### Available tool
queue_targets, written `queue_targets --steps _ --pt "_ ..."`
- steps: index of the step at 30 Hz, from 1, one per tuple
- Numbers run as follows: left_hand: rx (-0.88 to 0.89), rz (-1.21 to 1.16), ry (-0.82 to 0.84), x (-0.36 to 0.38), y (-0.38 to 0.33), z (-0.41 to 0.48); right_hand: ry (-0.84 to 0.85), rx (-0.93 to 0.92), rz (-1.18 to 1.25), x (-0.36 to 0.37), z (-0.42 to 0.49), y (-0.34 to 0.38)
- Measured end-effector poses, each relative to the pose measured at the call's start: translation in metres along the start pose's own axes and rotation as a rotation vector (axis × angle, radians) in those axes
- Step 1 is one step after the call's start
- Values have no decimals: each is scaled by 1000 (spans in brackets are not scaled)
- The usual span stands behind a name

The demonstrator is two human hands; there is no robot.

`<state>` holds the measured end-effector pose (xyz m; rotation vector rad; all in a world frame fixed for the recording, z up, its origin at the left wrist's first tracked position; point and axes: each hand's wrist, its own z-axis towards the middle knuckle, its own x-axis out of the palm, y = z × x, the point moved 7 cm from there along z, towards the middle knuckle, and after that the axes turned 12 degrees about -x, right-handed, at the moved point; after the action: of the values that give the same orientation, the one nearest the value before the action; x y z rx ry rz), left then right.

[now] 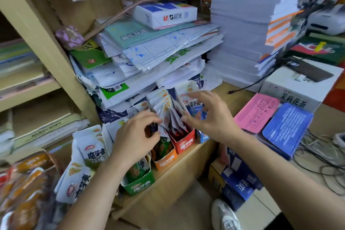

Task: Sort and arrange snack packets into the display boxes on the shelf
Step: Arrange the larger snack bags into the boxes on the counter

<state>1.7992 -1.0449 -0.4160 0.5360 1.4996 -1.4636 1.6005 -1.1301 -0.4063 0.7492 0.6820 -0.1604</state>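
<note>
The left hand (138, 132) pinches the fanned white foil snack packets (168, 110) standing in the small red cardboard display box (184, 143) at the tan wooden shelf's (177, 177) edge. The right hand (207, 115) hovers beside them, fingers spread. Crowded and splayed, the packets may spill into the neighbouring orange cardboard box (165, 160).

Snack packets crowd the display boxes on my shelf.

Four open card boxes, green (139, 186), orange (165, 161), red (184, 143) and blue (203, 137), stand touching in a row that runs toward 2 o'clock. A sheaf of white packets (166, 107) stands splayed in the red box. Loose white packets (89, 148) lean piled at the green box's 9 o'clock.
</note>
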Motion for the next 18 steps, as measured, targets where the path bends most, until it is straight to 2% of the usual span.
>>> queue_targets --steps 3,7,10,14,18 --pt "-2 110 -34 -7 4 0 216 -197 -142 41 -5 25" --pt "32 308 -30 -13 20 -3 326 -389 -375 79 0 32" --pt "1 294 15 -22 35 -5 308 -387 -419 83 6 25" --pt "-13 257 86 -30 54 -7 214 -283 -443 68 14 13" --pt "-18 228 72 -32 56 -7 189 -198 -515 63 16 9"
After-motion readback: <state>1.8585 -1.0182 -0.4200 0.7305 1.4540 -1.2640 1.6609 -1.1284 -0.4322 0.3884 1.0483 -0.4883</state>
